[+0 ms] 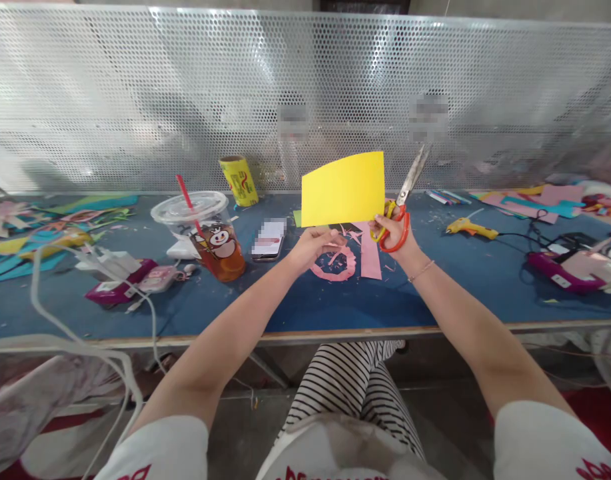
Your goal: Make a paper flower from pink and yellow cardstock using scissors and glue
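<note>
Our right hand [392, 230] grasps the scissors [402, 198] by their handles, blades tipped up and away, and its thumb seems to pinch the lower right corner of the yellow sheet [344, 189]. Our left hand [315, 247] is just below the sheet's lower edge, fingers loosely bent; we cannot tell whether they grip anything. The sheet hangs above the blue table [295, 307], its top edge slanting, with no cut running into it, so we judge the yellow cutting barely begun. Beneath lie 2 pink pieces, a ring [330, 276] and a strip [371, 257], apparently already cut, amid small scraps [352, 235]. Farther left stand a phone and 1 drink cup [220, 250].
</note>
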Available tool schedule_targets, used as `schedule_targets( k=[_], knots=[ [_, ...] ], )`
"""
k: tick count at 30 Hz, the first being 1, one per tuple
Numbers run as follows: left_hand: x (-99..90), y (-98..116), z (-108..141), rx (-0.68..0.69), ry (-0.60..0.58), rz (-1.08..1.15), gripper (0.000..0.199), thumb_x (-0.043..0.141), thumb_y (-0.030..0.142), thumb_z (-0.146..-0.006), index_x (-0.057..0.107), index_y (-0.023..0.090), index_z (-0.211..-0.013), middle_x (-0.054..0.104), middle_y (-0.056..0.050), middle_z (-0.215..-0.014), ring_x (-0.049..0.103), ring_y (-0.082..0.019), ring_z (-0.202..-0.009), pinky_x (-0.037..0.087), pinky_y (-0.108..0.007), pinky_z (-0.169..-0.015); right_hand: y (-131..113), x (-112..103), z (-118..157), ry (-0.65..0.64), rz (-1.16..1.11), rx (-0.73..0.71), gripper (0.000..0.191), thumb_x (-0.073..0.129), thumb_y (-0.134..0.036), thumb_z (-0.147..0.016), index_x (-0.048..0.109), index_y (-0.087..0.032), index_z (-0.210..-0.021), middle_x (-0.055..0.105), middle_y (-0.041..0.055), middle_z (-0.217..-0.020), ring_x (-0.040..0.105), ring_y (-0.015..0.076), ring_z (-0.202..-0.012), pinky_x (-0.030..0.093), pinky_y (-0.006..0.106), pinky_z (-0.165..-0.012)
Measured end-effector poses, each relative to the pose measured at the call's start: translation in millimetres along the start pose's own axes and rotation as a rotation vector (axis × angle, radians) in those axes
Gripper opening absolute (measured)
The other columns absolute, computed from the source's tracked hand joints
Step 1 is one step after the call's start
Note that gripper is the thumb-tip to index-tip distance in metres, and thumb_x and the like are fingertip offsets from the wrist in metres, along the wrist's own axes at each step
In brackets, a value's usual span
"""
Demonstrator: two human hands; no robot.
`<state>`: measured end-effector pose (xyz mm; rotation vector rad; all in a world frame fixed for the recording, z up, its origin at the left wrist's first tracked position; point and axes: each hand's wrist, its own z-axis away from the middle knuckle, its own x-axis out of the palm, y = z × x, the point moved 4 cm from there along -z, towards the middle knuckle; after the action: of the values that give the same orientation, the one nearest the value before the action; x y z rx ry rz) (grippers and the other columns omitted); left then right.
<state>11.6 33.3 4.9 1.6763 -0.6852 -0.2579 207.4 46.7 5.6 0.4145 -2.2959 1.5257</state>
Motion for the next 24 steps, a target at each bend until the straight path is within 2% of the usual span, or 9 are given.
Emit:
schedule_targets(
  k=[2,4,7,10,13,16,19,22,24],
  knots=[
    [4.3,-1.3,1.6,-0.025,-0.014,-0.015,0.037,0.073,0.047,-0.068,0.070,0.012,-0.076,0.072,-0.011,-0.086,0.067,-0.018,-0.081,0.053,-0.031,-0.077,-2.7,3.4,2.9,-0.016,-0.073,0.001,0.040,0.078,-0.022,-0.056,0.049,-0.025,-0.084,0.063,-0.0088,-0.068,0.060,0.0059,-0.056,0.053,0.018,-0.054],
    [7.3,-0.8,3.0,-0.019,-0.004,0.069,0.038,0.073,0.047,-0.068,0.069,0.015,-0.089,0.070,-0.012,-0.102,0.067,-0.019,-0.086,0.053,-0.033,-0.079,-4.6,6.2,5.1,-0.054,-0.115,0.032,0.040,0.077,-0.020,-0.056,0.050,-0.025,-0.085,0.063,-0.0089,-0.071,0.059,0.0051,-0.055,0.052,0.017,-0.051],
    [9.2,0.5,3.8,0.007,0.024,0.220,0.037,0.073,0.045,-0.069,0.066,0.018,-0.093,0.068,-0.009,-0.112,0.068,-0.016,-0.081,0.053,-0.032,-0.077,-3.5,7.8,7.5,-0.072,-0.134,0.069,0.037,0.075,-0.018,-0.058,0.049,-0.025,-0.083,0.062,-0.0090,-0.071,0.058,0.0046,-0.053,0.051,0.016,-0.049],
    [7.5,0.0,2.5,0.002,0.102,0.270,0.031,0.072,0.040,-0.072,0.064,0.016,-0.089,0.071,-0.007,-0.094,0.066,-0.012,-0.067,0.054,-0.029,-0.071,3.2,8.6,9.4,-0.053,-0.122,0.105,0.034,0.075,-0.017,-0.057,0.048,-0.024,-0.076,0.060,-0.0088,-0.067,0.058,0.0048,-0.054,0.051,0.017,-0.051],
    [4.4,0.7,1.4,0.016,0.255,0.315,0.027,0.070,0.032,-0.076,0.062,0.016,-0.096,0.068,-0.002,-0.073,0.064,-0.011,-0.058,0.054,-0.027,-0.066,10.1,11.3,11.2,-0.078,-0.087,0.134,0.035,0.076,-0.020,-0.057,0.047,-0.023,-0.075,0.059,-0.0084,-0.066,0.058,0.0053,-0.055,0.051,0.017,-0.052],
    [3.6,1.8,1.0,0.032,0.358,0.326,0.031,0.070,0.025,-0.076,0.059,0.016,-0.104,0.066,0.001,-0.068,0.062,-0.010,-0.054,0.054,-0.026,-0.063,13.0,13.4,11.6,-0.111,-0.033,0.120,0.037,0.078,-0.024,-0.057,0.046,-0.023,-0.076,0.059,-0.0082,-0.066,0.059,0.0055,-0.055,0.052,0.018,-0.054],
    [1.4,-0.6,-0.3,0.064,0.391,0.252,0.030,0.069,0.024,-0.076,0.061,0.015,-0.102,0.068,-0.001,-0.071,0.063,-0.010,-0.055,0.055,-0.026,-0.064,13.2,12.4,9.8,-0.087,-0.008,0.064,0.039,0.078,-0.026,-0.058,0.045,-0.023,-0.077,0.059,-0.0086,-0.067,0.060,0.0061,-0.056,0.053,0.019,-0.055],
    [-2.3,-8.3,-3.4,0.064,0.387,-0.003,0.022,0.066,0.036,-0.078,0.066,0.015,-0.086,0.071,-0.005,-0.074,0.063,-0.012,-0.058,0.055,-0.031,-0.071,12.1,9.8,6.7,-0.036,-0.019,-0.021,0.040,0.078,-0.027,-0.057,0.043,-0.023,-0.075,0.056,-0.0100,-0.064,0.060,0.0066,-0.057,0.053,0.021,-0.057],
    [-4.7,-13.6,-5.2,0.049,0.398,-0.185,0.029,0.061,0.044,-0.080,0.068,0.017,-0.073,0.070,-0.005,-0.071,0.061,-0.013,-0.057,0.054,-0.036,-0.077,11.0,9.1,5.4,-0.031,-0.016,-0.057,0.040,0.078,-0.027,-0.058,0.042,-0.023,-0.074,0.055,-0.0100,-0.064,0.060,0.0070,-0.059,0.053,0.023,-0.060]
  ],
)
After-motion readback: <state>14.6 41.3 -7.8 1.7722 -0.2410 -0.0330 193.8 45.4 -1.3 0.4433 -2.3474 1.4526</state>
